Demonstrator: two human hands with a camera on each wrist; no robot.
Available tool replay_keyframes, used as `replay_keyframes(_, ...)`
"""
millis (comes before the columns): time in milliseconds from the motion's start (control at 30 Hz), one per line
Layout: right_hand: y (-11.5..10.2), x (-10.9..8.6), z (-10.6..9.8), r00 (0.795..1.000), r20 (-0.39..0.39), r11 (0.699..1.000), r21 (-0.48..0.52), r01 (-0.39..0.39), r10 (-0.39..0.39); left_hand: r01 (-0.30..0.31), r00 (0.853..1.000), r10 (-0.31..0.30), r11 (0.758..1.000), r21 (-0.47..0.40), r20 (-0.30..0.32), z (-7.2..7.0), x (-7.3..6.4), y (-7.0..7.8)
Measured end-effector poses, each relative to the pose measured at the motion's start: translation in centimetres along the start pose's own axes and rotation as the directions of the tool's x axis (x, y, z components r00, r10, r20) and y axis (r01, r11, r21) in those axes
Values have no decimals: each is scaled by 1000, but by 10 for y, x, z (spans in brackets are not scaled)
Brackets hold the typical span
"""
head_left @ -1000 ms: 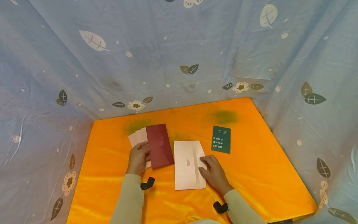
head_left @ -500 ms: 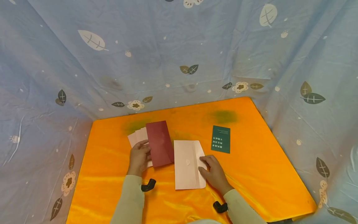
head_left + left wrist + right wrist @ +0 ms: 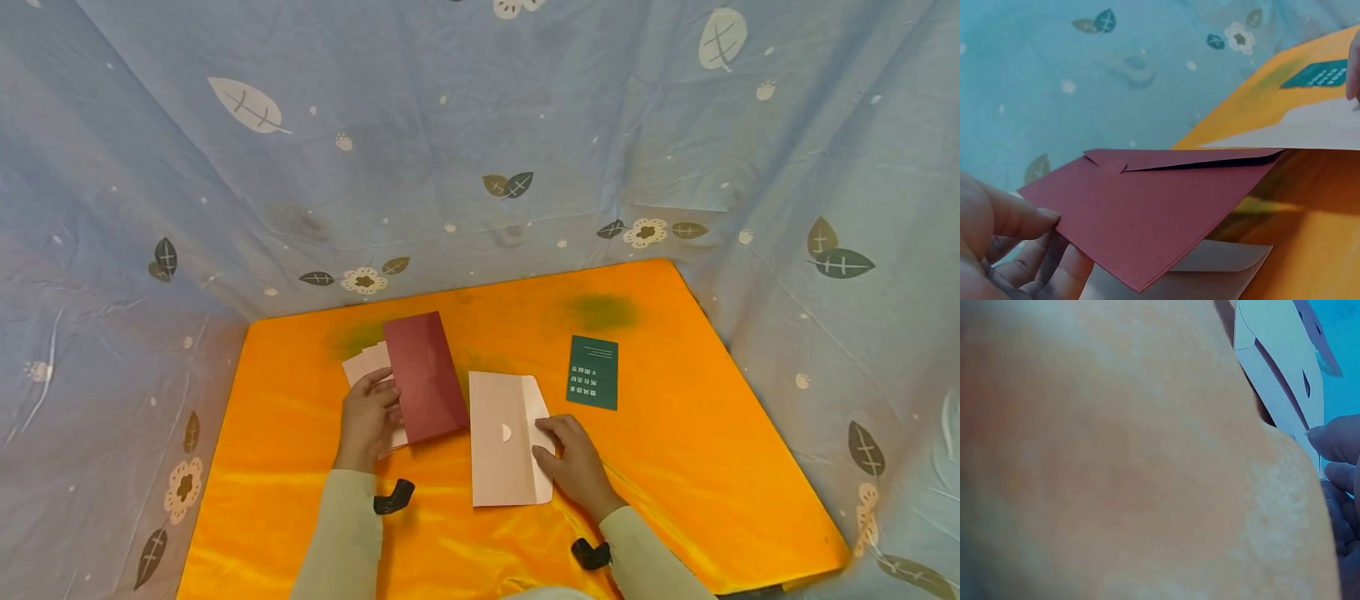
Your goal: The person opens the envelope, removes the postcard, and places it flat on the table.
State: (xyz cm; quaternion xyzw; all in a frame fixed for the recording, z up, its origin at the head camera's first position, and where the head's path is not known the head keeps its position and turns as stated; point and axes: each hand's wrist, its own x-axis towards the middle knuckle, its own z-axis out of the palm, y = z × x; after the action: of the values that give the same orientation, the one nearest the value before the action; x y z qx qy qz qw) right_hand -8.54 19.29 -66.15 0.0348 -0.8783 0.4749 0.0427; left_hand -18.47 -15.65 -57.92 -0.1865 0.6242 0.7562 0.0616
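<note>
My left hand (image 3: 367, 421) pinches the left edge of a dark red envelope (image 3: 426, 375), thumb on top. In the left wrist view the red envelope (image 3: 1147, 219) is raised above the surface, its flap tucked into a slit. Below it, pale pink envelopes (image 3: 366, 362) lie fanned out, mostly hidden by the hand and the red one. With thumb and fingers my right hand (image 3: 581, 467) pinches the right flap of another pale pink envelope (image 3: 491, 454), which has a half-round slit in its middle. Only part of that envelope (image 3: 1285, 375) shows in the right wrist view.
A dark green card (image 3: 592, 372) with white lettering lies right of the pale envelope. Everything is on a table with an orange cloth (image 3: 697, 483). Blue patterned curtains (image 3: 450, 150) enclose its back and sides.
My left hand has lifted the red envelope a little, and it has shifted slightly away from me and tilted. The pale envelope in my right hand has moved only slightly.
</note>
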Motion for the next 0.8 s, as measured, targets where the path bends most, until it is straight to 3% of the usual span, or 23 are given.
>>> replay_keyframes(233, -2, 1, 0, 1000, 4, 1000, 5, -7, 7, -72, 997, 76, 992, 104, -31, -4, 0, 10)
replay_keyframes(367, -3, 0, -1, 1000, 2, 1000, 2, -15, 15, -43, 999, 42, 996, 75, 6, -3, -1, 9)
replay_keyframes(567, -1, 0, 0, 1000, 5, 1000, -3, -6, 6, 14, 996, -9, 998, -58, 88, 10, -8, -2)
replay_keyframes(800, 1, -1, 0, 1000, -2, 1000, -1, 8, -8, 35, 994, -37, 999, 21, 105, 23, -18, -13)
